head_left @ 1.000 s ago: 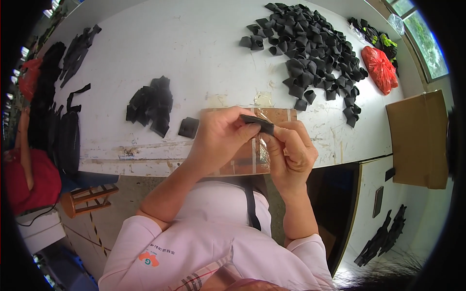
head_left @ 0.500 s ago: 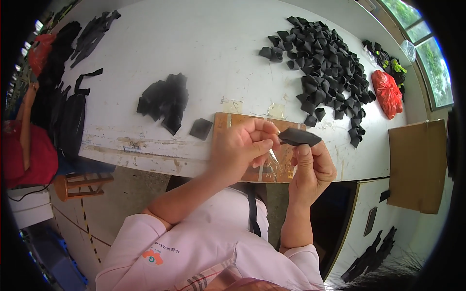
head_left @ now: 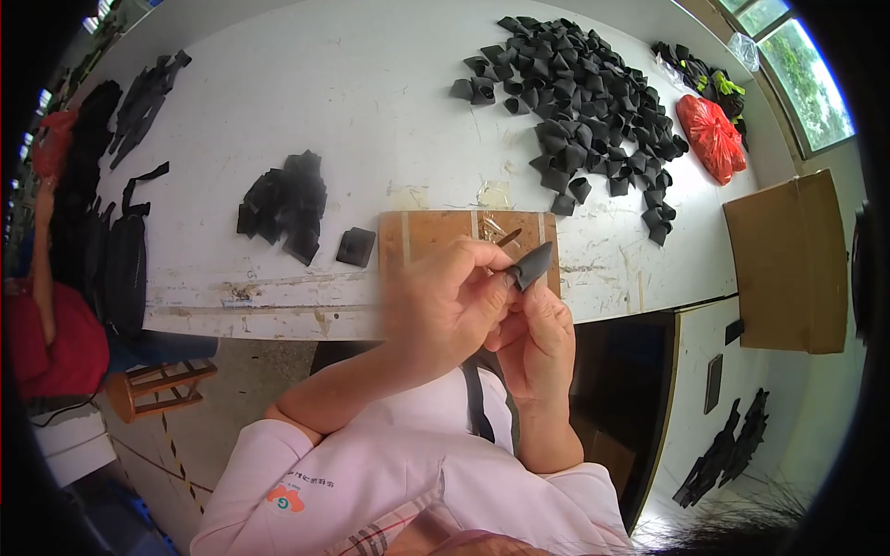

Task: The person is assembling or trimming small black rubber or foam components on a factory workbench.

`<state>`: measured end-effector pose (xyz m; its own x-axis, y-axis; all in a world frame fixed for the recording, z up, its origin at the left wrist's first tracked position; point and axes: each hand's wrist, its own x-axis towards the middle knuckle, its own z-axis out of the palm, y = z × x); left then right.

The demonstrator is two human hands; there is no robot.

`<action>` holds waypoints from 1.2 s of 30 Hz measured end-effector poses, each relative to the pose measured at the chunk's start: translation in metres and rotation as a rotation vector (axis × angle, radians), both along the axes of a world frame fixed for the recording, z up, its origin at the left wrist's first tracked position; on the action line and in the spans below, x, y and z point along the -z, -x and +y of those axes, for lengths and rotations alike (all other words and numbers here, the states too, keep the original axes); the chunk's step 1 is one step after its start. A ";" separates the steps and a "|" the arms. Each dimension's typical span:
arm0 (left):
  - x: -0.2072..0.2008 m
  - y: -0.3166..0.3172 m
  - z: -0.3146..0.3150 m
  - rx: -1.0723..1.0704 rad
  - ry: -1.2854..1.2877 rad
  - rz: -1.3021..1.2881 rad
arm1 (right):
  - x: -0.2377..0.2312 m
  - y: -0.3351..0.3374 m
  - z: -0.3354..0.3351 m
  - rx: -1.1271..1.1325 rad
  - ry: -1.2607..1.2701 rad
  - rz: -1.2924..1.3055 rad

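A small folded black piece (head_left: 532, 267) of fabric-like material, curled to a point, is held up over the near edge of the brown board (head_left: 422, 232). My left hand (head_left: 450, 301), partly blurred, pinches its left edge between thumb and fingers. From below, my right hand (head_left: 538, 338) grips the same piece with closed fingers. Just beyond my left fingertips shows a thin brown pointed thing (head_left: 509, 238); I cannot tell whether it is held or lies on the board. One flat black square (head_left: 356, 246) lies left of the board, beside a heap of black pieces (head_left: 286, 206).
A large pile of folded black pieces (head_left: 593, 111) covers the white table's (head_left: 371, 102) far right. A red plastic bag (head_left: 711, 139) and a cardboard box (head_left: 786, 264) stand at the right. At the left edge sits a person in red (head_left: 56, 338), near a wooden stool (head_left: 162, 389).
Both hands have come closer together and lower. The black piece, flat and wide before, is now curled and tilted to a point. The view has shifted a little to the right.
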<state>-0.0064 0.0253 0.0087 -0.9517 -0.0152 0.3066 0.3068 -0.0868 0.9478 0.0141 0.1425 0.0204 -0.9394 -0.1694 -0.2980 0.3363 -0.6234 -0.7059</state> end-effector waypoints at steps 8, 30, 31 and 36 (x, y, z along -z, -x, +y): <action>-0.006 -0.003 -0.017 0.193 0.113 -0.127 | 0.002 0.004 -0.001 0.280 -0.517 0.300; 0.104 0.024 -0.109 -0.236 -0.043 -0.602 | 0.072 0.003 -0.023 -0.184 -0.808 0.370; 0.083 0.016 -0.101 -0.110 -0.275 -0.674 | 0.069 0.003 -0.035 -0.087 -0.711 0.362; 0.052 -0.019 -0.060 0.224 -0.469 -0.781 | 0.066 0.006 -0.039 -0.006 -0.314 0.161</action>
<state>0.0123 -0.0344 -0.0435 -0.8810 0.2332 -0.4116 -0.4720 -0.4920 0.7315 0.0076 0.1031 -0.0461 -0.9779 -0.0982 -0.1844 0.2078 -0.3660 -0.9071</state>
